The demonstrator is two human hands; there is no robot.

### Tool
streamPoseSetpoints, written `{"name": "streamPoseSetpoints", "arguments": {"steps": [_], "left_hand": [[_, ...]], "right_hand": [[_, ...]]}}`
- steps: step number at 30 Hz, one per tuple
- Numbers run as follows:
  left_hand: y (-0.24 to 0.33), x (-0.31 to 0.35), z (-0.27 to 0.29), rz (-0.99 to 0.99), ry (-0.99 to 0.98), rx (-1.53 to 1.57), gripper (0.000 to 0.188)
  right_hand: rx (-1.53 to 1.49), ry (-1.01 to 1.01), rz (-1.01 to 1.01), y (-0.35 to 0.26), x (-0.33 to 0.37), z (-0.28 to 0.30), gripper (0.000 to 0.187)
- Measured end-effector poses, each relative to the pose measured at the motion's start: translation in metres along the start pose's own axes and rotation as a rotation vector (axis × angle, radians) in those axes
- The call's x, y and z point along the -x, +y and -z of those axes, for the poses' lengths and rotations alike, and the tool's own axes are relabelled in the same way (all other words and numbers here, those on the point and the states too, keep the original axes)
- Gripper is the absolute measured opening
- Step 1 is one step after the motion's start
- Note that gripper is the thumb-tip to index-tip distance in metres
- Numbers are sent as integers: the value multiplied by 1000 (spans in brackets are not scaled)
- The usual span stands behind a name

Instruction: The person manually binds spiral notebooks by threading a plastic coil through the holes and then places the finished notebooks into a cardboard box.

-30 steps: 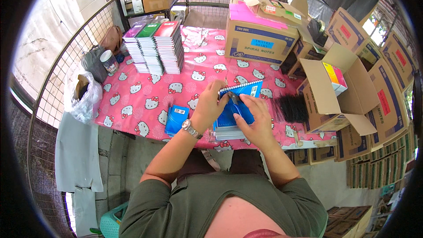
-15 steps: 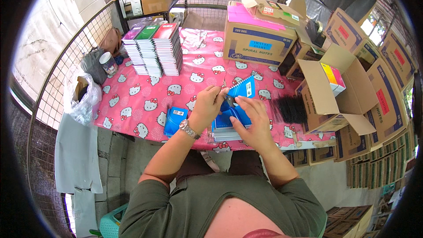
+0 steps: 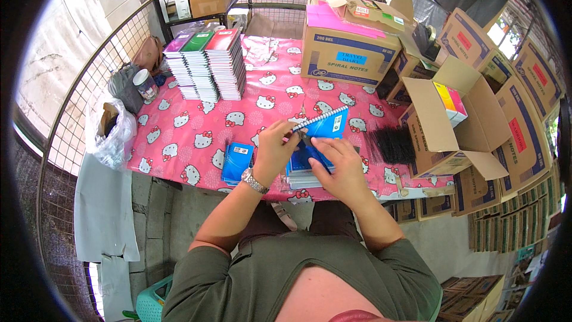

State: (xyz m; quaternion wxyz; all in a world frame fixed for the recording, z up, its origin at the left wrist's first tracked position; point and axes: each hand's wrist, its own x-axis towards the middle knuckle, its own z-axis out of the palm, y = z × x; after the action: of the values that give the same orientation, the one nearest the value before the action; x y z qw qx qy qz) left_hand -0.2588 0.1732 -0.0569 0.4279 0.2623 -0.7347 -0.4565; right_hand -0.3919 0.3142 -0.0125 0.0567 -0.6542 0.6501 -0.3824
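Observation:
Both my hands work at a blue spiral notebook [image 3: 326, 126], held tilted with its wire binding along the upper left edge. My left hand [image 3: 277, 146] is closed on the notebook's left end, by the end of the binding. My right hand [image 3: 341, 163] is closed round a small dark plier-like tool [image 3: 303, 139] at that same end; its handles are mostly hidden by the fingers. Under the hands lies a stack of blue notebooks [image 3: 303, 180] at the table's near edge. To the left, more blue notebooks [image 3: 239, 163] form a lower pile beside my wrist.
Tall stacks of purple, green and red notebooks [image 3: 224, 68] stand at the back left of the pink table [image 3: 220, 120]. Black wire spirals [image 3: 393, 145] lie right, beside an open carton [image 3: 430, 116]. A closed carton [image 3: 351, 56] stands behind; a plastic bag [image 3: 113, 143] sits far left.
The notebook has turned so its binding runs flatter, and its left end has shifted slightly left and down. My hands and the dark tool have moved a little left with it.

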Motion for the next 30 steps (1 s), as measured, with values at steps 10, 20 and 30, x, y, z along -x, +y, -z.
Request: {"name": "streamPoseSetpoints", "arguments": {"steps": [10,20,30], "left_hand": [[30,-14,46,-556,269,-536,15],[-157,4,78,143,-292,-1155,23],[8,-14,2,-589,-203,-440,22]], "right_hand": [[-282,287,-71,58,28,10,46],[173,-224,-493,238,109,-81,42],[738,128,-639,344,58,-49,21]]}}
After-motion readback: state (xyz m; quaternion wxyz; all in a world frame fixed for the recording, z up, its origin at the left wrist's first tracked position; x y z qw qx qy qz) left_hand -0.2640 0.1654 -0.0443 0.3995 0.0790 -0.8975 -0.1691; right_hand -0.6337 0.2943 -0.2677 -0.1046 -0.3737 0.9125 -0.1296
